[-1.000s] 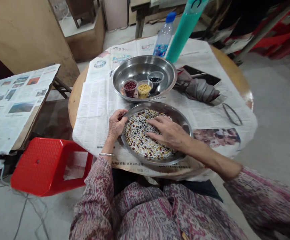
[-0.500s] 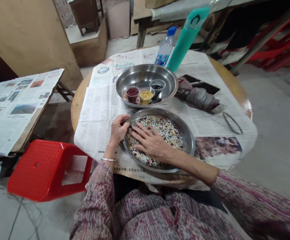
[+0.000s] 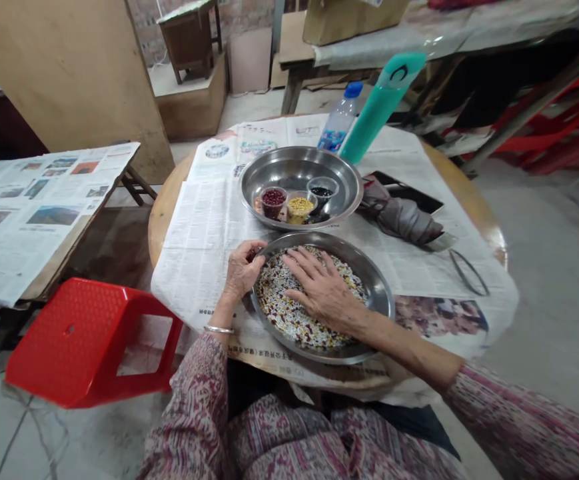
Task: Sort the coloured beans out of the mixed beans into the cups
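Observation:
A steel pan point(image 3: 380, 293) full of mixed white, red and dark beans point(image 3: 289, 317) sits on the newspaper in front of me. My right hand point(image 3: 322, 290) lies flat on the beans with its fingers spread, open. My left hand point(image 3: 242, 270) curls over the pan's left rim, fingers closed on it. Behind it a second steel pan point(image 3: 279, 167) holds three small clear cups: red beans point(image 3: 273, 199), yellow beans point(image 3: 300, 207) and dark beans point(image 3: 322, 191).
Newspaper point(image 3: 199, 220) covers the round wooden table point(image 3: 162, 207). A water bottle point(image 3: 340, 123) and a teal flask point(image 3: 382, 100) stand at the back. A folded grey umbrella point(image 3: 402, 217) lies on the right. A red plastic stool point(image 3: 89, 340) stands at my left.
My right hand has slid across the beans from the pan's middle toward the left and back. The view has tilted up a little. My left hand has stayed on the rim.

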Demonstrator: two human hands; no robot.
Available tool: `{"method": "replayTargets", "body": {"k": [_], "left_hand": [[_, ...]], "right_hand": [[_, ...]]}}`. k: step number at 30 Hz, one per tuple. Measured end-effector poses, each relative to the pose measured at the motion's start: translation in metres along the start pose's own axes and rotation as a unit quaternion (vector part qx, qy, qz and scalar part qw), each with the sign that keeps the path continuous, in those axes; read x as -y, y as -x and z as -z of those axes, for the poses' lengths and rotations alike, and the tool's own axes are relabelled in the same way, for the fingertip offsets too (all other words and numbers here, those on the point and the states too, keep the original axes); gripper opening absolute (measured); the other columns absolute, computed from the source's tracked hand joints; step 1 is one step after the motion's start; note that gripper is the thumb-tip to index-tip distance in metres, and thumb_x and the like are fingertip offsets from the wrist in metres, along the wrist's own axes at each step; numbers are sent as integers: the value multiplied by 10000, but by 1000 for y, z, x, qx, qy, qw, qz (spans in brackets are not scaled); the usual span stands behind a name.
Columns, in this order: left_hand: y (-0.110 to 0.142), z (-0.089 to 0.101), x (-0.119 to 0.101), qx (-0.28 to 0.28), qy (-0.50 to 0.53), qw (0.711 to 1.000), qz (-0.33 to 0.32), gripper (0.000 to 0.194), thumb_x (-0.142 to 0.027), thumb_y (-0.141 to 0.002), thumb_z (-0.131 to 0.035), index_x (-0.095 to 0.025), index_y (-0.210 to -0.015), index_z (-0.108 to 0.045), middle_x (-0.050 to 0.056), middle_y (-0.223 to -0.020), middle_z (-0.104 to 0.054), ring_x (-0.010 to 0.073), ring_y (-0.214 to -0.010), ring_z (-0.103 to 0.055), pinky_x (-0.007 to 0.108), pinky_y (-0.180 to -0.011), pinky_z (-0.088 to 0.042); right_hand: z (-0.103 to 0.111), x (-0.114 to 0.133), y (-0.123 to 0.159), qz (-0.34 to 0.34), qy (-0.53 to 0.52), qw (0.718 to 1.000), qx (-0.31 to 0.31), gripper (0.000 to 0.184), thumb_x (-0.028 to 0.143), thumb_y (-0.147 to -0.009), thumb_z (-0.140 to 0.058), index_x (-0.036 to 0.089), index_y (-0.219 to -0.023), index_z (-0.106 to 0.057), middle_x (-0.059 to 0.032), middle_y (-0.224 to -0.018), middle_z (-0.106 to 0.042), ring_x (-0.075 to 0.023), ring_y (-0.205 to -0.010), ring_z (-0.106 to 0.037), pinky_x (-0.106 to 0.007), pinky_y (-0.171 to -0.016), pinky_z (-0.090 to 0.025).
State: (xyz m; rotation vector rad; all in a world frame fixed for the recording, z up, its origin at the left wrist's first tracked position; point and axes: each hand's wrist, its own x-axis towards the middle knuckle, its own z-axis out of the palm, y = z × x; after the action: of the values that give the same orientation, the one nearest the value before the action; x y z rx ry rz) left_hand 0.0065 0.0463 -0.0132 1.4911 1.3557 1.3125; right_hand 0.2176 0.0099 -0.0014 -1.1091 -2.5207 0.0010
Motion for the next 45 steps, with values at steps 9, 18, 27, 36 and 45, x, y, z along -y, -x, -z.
{"method": "replayTargets", "body": {"k": [9, 18, 27, 36, 45], "left_hand": [[1, 0, -2, -7, -7, 1000, 3, 300, -12, -748, -602, -174, -966, -729, -27, -797, -618, 109, -727, -549, 218, -695, -445], [2, 0, -2, -3, 3, 1000, 4, 279, -25, -747, -595, -175, -943, -725, -16, -822, -639, 122, -763, -570, 219, -705, -455], [3, -1, -1, -8, -8, 1000, 2, 280, -30, -752, -594, -178, -947, -731, -10, -827, -646, 127, -762, -570, 223, -701, -462], [2, 0, 0, 5, 7, 1000, 11, 261, -59, -755, -602, -180, -952, -723, -19, -807, -638, 121, -734, -562, 220, -684, -457], [2, -1, 1, 5, -9, 1000, -6, 289, -30, -771, -598, -180, -981, -726, 3, -863, -674, 133, -784, -592, 238, -740, -486]], "right_hand": [[25, -13, -20, 10, -159, 987, 4, 188, 105, -917, -476, 223, -838, -599, -61, -858, -664, -205, -806, -632, -332, -739, -518], [47, -57, -133, -90, -84, 990, -75, 274, 323, -975, -515, 257, -1037, -774, -95, -1043, -764, -278, -962, -670, -456, -843, -533], [9, -89, -186, -117, -13, 993, -5, 226, 432, -904, -632, 254, -902, -772, -99, -766, -649, -280, -846, -615, -426, -727, -470], [14, -77, -186, -145, -10, 989, 1, 226, 272, -917, -519, 228, -926, -740, -111, -885, -692, -275, -895, -595, -417, -776, -466], [56, -8, -69, 39, -200, 966, 156, 169, 196, -893, -565, 225, -888, -732, -40, -859, -751, -186, -774, -655, -324, -715, -478]]}}
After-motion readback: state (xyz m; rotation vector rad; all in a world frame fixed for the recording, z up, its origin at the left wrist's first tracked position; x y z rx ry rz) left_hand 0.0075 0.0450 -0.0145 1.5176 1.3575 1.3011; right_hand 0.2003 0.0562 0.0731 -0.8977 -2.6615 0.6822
